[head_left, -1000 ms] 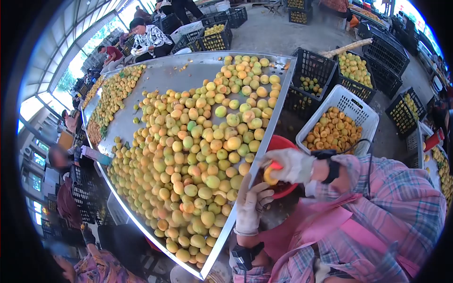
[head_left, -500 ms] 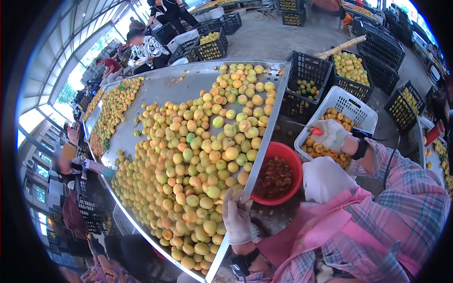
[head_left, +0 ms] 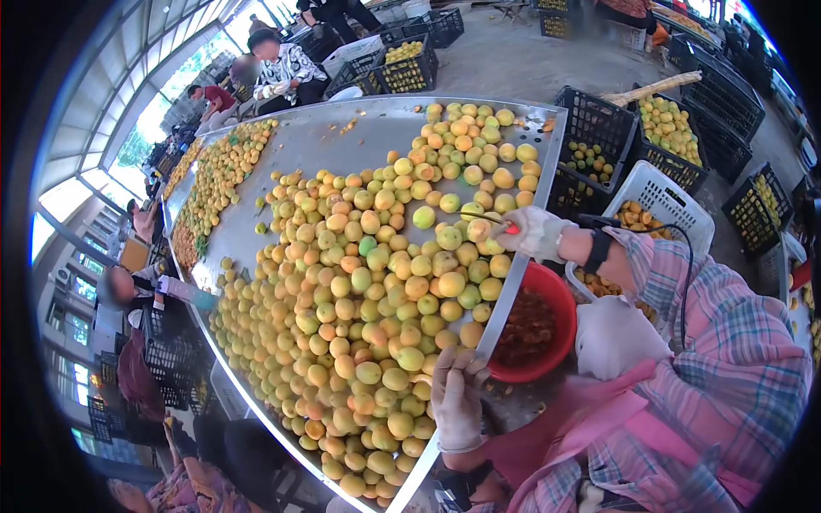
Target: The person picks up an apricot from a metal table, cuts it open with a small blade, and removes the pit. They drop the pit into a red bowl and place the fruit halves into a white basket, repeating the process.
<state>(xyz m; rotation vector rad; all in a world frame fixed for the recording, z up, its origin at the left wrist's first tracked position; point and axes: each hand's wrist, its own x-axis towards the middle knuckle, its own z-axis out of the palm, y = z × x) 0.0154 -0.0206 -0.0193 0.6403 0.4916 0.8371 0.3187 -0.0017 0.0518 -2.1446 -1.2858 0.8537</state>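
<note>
My left hand (head_left: 457,400), in a pale glove, is at the table's near edge beside the piled yellow-orange fruit (head_left: 368,372). Its fingers are bent but apart, and no fruit shows between them. My right hand (head_left: 532,233), also gloved, is closed around the red handle (head_left: 511,228) of a thin tool whose shaft points left over the fruit. It hangs over the metal table's right rim (head_left: 506,312). Just below it, a red bowl (head_left: 560,321) holds reddish-brown pieces. A white basket (head_left: 654,192) with orange fruit pieces is partly hidden behind my right arm.
Black crates (head_left: 596,128) stand beyond the table's right corner, one holding yellow-green fruit (head_left: 669,128). A stick (head_left: 654,88) lies across a crate. A person in a patterned top (head_left: 291,70) sits beyond the table. Another person's sleeved arm (head_left: 184,291) reaches its left edge.
My right hand has moved left with the tool, from over the white basket to the table rim. The view has shifted; my left hand remains by the table edge.
</note>
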